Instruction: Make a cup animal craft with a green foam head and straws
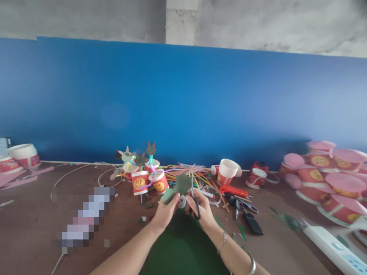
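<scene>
My left hand (165,211) is closed on a cut piece of dark green paper (182,184), which stands up above the fingertips. Scissors (196,206) with dark handles are in my right hand (204,210), blades pointing up beside the paper's right edge. Between both sets of fingertips sits a small whitish ring, perhaps a roll of clear tape (182,202); which hand grips it I cannot tell. Below my hands lies a larger dark green sheet (183,244). Just beyond stand paper cups (140,183) with green rabbit-like cutouts (151,149) on coloured stems.
Coloured pipe cleaners (183,170) lie behind my hands. To the right are a white cup (227,172), an orange-red tool (234,191), keys (237,204), stacked pink-topped cups (344,182) and a power strip (335,246). A blue panel (183,103) rises behind the brown table (31,225).
</scene>
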Motion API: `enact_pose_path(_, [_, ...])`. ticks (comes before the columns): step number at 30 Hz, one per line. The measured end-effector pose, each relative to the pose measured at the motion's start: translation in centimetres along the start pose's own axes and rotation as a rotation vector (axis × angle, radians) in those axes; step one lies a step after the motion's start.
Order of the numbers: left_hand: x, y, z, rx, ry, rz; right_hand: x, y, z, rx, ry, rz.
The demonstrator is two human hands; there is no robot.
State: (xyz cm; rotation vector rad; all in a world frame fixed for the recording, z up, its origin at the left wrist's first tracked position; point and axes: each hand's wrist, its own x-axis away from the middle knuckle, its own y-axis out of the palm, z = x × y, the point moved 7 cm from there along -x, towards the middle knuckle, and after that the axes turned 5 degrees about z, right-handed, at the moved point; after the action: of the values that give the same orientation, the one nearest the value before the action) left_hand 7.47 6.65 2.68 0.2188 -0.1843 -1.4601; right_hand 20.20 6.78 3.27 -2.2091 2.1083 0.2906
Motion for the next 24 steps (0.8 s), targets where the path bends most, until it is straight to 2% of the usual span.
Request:
enact_pose_path(6, [0.0,-0.2,0.1,0.025,-0.020,0.039,0.0,0.0,0.0,0.008,-0.017,-0.002])
enact_pose_path(13, [0.0,-0.5,0.8,-0.031,0.061,0.021,-0.2,-0.1,-0.1,0.014,-0.034,0.008])
enact_pose_path(19, [0.2,-1.0,1.1,-0.081,0.121,0.049,0.0,0.4,-0.2,0.033,-0.029,-0.026])
enact_pose_path(24, [0.6,-1.4,0.5,-0.181,0.036,0.094,0.4,1.3,0.4,0.018,0.029,-0.092])
